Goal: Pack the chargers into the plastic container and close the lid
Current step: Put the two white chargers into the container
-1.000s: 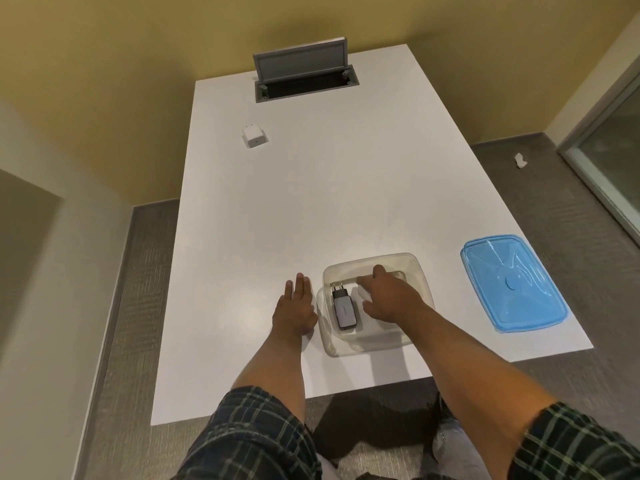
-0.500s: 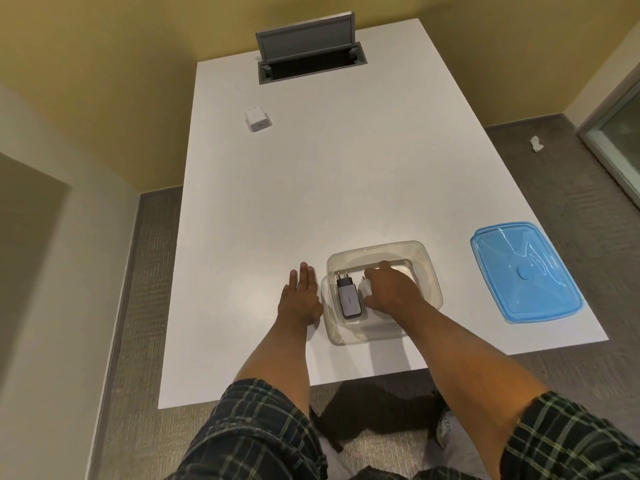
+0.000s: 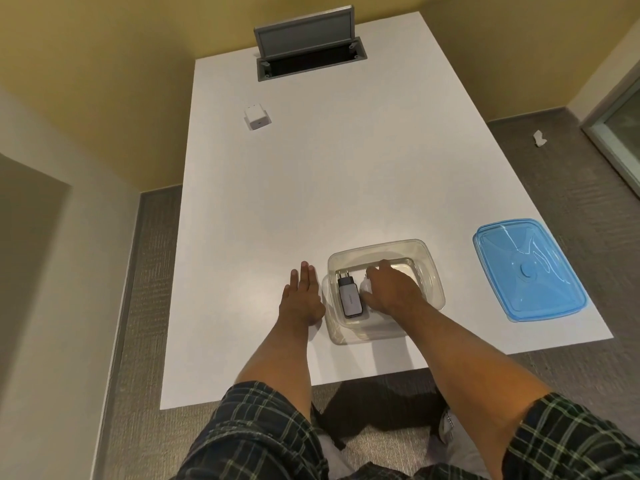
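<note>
Just white charger under right fingers

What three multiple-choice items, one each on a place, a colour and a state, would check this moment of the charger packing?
1. Where does the white charger outside the container lie?
A. far end of the table, near the open cable hatch
B. on the lid
C. on the floor

2. What colour is the lid?
A. red
B. blue
C. black

3. What is the state of the plastic container?
A. closed with its lid
B. tipped on its side
C. open, with the right hand inside

Answers: 1 A, it sits alone towards the hatch. 2 B, the lid is translucent blue. 3 C, the lid lies apart on the table, and the right hand reaches in beside the grey charger.
</note>
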`<action>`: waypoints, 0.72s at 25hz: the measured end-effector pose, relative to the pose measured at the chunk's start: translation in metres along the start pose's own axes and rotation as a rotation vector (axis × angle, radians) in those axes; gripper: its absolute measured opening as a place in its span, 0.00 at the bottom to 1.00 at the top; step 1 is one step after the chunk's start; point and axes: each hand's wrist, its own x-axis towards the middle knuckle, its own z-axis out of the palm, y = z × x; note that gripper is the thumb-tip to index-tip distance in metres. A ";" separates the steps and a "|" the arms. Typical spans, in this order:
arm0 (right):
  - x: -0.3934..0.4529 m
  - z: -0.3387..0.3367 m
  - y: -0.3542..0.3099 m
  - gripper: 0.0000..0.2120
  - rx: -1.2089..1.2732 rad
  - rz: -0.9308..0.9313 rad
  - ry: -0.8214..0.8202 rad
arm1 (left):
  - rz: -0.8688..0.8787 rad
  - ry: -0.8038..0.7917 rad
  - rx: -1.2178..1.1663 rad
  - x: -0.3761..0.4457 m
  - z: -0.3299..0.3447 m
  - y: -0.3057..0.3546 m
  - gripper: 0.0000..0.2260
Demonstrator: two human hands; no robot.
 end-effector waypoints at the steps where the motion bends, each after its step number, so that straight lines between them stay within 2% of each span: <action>1: 0.001 -0.001 0.000 0.21 0.008 0.004 -0.005 | 0.002 -0.002 0.000 0.000 0.000 0.000 0.34; 6: 0.001 -0.004 0.002 0.18 0.015 -0.023 0.047 | 0.008 -0.011 -0.008 -0.002 -0.002 0.001 0.34; 10: -0.004 -0.014 0.004 0.14 -0.154 -0.091 0.210 | 0.009 -0.003 -0.021 -0.003 -0.002 0.001 0.34; 12: -0.009 -0.022 0.002 0.06 -0.257 -0.182 0.315 | 0.020 0.018 -0.017 -0.004 -0.001 0.000 0.34; 15: -0.012 -0.027 0.000 0.11 -0.207 -0.356 0.541 | 0.044 0.075 -0.009 -0.006 0.001 -0.003 0.33; 18: -0.006 -0.038 -0.007 0.13 -0.101 -0.491 0.675 | 0.067 0.169 -0.025 -0.006 0.000 -0.008 0.31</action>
